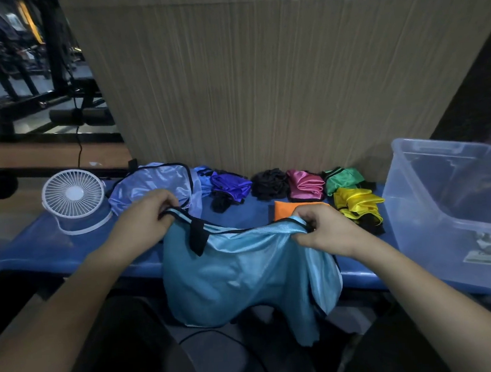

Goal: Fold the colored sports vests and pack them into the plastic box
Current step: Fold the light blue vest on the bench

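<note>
Both hands, left hand (149, 215) and right hand (319, 228), pinch the shiny light-blue mesh sports vest (239, 274) by its black-trimmed top edge; slick fabric overhanging the blue tabltop (52, 251) at 6 o'clock may slip floorward, folding skewed.

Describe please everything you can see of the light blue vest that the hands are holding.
The light blue vest is of shiny, thin fabric with black trim along its edges and a black strap near the top. It is unfolded and hangs over the near edge of the blue table. The left hand and the right hand each pinch its upper edge.
</note>
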The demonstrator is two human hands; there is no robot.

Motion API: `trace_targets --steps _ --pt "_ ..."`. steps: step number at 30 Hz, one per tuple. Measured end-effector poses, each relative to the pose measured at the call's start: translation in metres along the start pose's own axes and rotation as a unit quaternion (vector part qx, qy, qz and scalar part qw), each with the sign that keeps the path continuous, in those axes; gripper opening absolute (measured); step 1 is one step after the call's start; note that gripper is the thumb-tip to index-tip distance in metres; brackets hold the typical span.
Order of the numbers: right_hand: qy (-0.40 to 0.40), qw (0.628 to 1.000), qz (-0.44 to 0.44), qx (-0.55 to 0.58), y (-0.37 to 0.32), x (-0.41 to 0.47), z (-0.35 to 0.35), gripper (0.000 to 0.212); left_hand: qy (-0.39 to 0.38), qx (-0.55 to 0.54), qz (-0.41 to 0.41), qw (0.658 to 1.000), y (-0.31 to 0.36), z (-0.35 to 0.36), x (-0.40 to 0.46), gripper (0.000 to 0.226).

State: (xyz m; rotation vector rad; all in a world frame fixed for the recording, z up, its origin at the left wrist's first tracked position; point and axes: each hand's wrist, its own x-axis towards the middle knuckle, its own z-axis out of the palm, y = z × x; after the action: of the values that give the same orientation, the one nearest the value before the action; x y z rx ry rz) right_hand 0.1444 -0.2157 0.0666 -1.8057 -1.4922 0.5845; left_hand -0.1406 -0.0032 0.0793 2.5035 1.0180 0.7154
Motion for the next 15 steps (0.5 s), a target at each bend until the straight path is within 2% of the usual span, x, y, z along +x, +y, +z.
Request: trace_targets --steps 4,9,11,15 --pt "-0.002 1.0 -0.014 -0.003 -0.007 0.002 0.006 0.008 -0.132 -0.053 0.09 0.986 0.017 0.021 -0.008 0.042" --pt "-0.033 0.999 -0.04 -0.006 -0.021 0.004 0.019 0.013 -0.198 -0.122 0.143 0.962 0.077 0.048 -0.011 0.061" --pt "-0.047 0.997 -0.056 -0.02 -0.026 0.005 0.023 0.012 -0.207 -0.11 0.156 0.959 0.095 0.057 -0.008 0.058" --pt "-0.041 0.996 -0.065 -0.036 -0.03 0.0 0.02 0.012 -0.229 -0.133 0.119 0.957 0.109 0.062 -0.002 0.041"
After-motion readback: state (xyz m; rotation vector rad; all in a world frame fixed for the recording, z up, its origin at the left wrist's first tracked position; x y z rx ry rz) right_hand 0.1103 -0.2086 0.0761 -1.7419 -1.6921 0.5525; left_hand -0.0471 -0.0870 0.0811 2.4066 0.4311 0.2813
